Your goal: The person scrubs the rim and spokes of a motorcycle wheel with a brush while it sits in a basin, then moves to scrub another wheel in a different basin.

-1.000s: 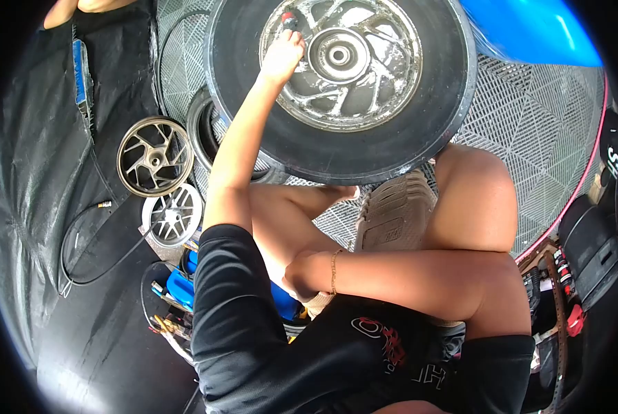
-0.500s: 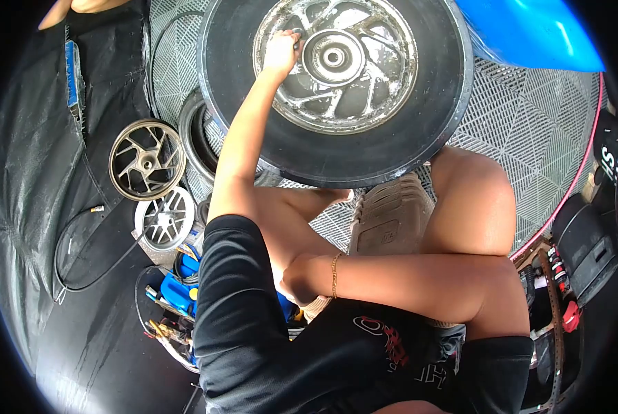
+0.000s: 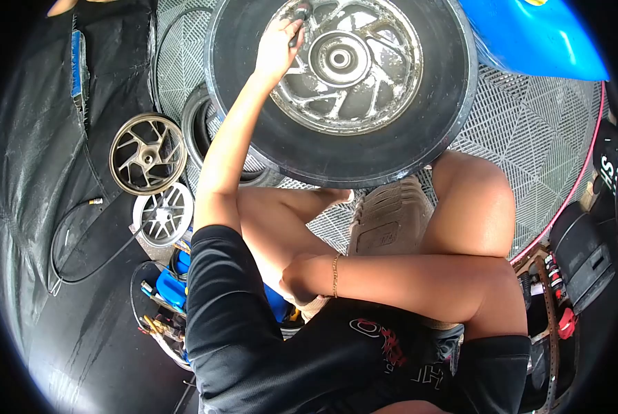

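One tyred wheel [image 3: 350, 83], two bare rims [image 3: 147, 153], one loose tyre [image 3: 190, 131].

You have 1 camera, worn on your head, facing forward and steeply down over your own body. Its fisheye lens rounds the picture and leaves the corners black. Your black printed shirt [image 3: 267, 359] fills the bottom edge, so the lens sits just above your chest.

Your right hand [image 3: 296, 276] lies near the centre, close under the lens. Your left hand [image 3: 278, 45] is the farthest from it, at the top edge on the large black tyre with a silver spoked rim [image 3: 406, 138], closed round a small dark tool [image 3: 300, 11].

Left of that hand the view takes in black plastic sheeting [image 3: 33, 172]. Right of it are white grid flooring [image 3: 530, 117] and a curved blue panel [image 3: 530, 34].
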The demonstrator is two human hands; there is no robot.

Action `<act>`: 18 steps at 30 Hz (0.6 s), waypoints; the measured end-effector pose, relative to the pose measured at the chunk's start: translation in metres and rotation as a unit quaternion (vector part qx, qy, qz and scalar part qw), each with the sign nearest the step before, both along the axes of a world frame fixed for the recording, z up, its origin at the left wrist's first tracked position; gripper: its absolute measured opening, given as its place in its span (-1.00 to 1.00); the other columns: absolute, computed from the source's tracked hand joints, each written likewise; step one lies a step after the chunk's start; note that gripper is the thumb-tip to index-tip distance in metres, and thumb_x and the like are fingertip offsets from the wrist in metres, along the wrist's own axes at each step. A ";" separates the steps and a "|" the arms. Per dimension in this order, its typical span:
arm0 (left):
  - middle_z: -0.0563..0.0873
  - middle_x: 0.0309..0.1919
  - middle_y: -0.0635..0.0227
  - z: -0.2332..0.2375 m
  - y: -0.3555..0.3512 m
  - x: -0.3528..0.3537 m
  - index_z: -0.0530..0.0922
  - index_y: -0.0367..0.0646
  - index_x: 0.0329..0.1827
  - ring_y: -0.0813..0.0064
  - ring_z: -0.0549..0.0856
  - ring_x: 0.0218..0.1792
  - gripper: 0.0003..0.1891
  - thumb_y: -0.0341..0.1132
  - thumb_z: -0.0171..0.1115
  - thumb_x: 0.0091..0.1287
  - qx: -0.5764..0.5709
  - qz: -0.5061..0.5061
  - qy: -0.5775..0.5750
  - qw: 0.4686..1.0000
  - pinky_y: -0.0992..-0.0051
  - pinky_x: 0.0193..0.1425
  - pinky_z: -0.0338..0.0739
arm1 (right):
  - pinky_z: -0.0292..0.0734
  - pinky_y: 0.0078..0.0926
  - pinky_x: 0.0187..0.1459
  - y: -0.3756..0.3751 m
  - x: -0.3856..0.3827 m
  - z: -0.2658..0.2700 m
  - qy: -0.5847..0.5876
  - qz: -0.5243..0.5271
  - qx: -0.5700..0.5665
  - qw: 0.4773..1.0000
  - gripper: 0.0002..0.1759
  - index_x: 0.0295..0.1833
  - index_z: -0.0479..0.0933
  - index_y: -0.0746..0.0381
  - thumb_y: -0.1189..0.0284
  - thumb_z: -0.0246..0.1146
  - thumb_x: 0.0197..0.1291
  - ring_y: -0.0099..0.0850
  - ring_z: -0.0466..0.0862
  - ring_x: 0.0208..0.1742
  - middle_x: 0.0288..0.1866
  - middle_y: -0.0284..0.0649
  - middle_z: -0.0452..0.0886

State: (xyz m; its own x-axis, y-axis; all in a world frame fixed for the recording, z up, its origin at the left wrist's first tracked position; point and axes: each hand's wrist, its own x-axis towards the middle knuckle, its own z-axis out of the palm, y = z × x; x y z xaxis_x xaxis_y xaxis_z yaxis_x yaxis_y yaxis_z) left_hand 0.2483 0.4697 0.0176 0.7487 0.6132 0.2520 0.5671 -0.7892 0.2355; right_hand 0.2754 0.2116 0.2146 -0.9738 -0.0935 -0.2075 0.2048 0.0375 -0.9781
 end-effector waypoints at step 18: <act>0.61 -0.38 0.21 0.002 0.015 0.005 0.60 -0.22 -0.29 0.28 0.57 -0.28 -0.81 -0.33 0.22 0.07 0.066 0.058 0.036 0.995 0.45 -0.18 0.46 | 0.52 -0.41 -0.28 -0.003 -0.007 -0.004 -0.041 0.038 -0.040 0.998 -0.77 -0.29 0.59 0.24 0.47 0.13 -0.13 -0.39 0.65 -0.39 -0.40 -0.20 0.64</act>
